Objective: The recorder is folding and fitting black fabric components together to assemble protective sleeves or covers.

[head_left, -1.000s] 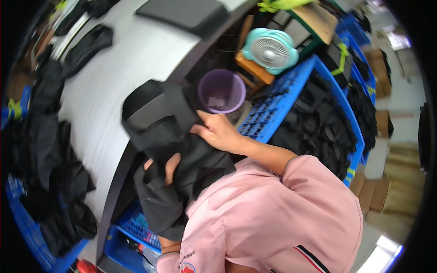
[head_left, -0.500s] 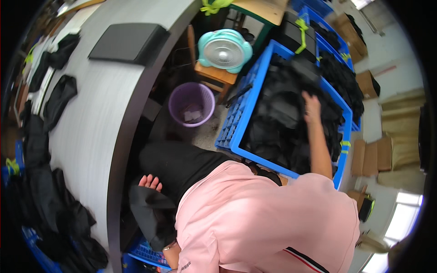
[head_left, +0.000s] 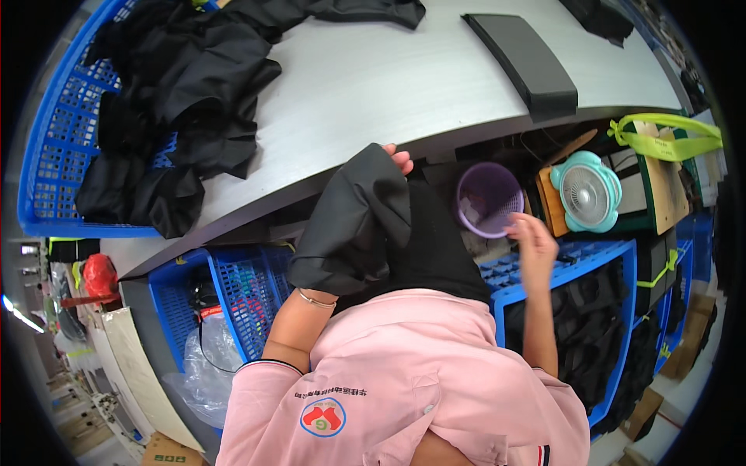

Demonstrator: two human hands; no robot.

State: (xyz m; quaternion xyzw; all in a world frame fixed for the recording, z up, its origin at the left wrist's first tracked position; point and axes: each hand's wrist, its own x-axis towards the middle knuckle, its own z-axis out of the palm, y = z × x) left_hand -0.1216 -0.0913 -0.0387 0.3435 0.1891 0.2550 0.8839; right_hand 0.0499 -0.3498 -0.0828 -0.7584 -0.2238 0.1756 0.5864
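Note:
A piece of black cloth (head_left: 350, 225) lies over my left forearm and most of my left hand (head_left: 402, 160). Only that hand's fingertips show past the cloth's far edge, below the table. The fingers look curled at the cloth; my thumb is hidden. My right hand (head_left: 535, 242) is raised beside the near corner of a blue crate (head_left: 573, 268) filled with black cloth pieces (head_left: 590, 318). Its fingers are loosely bent and apart, slightly blurred, with nothing between them. Just beyond its fingertips stands a purple waste bin (head_left: 509, 175) with scraps in it.
The grey table (head_left: 350, 85) spans the far side, carrying a dark flat panel (head_left: 528, 66). Black cloth (head_left: 210, 70) is heaped at its left, over a blue basket (head_left: 47, 186). A turquoise fan (head_left: 590, 192) stands right of the bin. Another blue basket (head_left: 233, 295) is at my left.
My view has swung left toward the table. My right hand has come out of the crate's cloth and moved near the bin, empty. The black cloth stays over my left hand.

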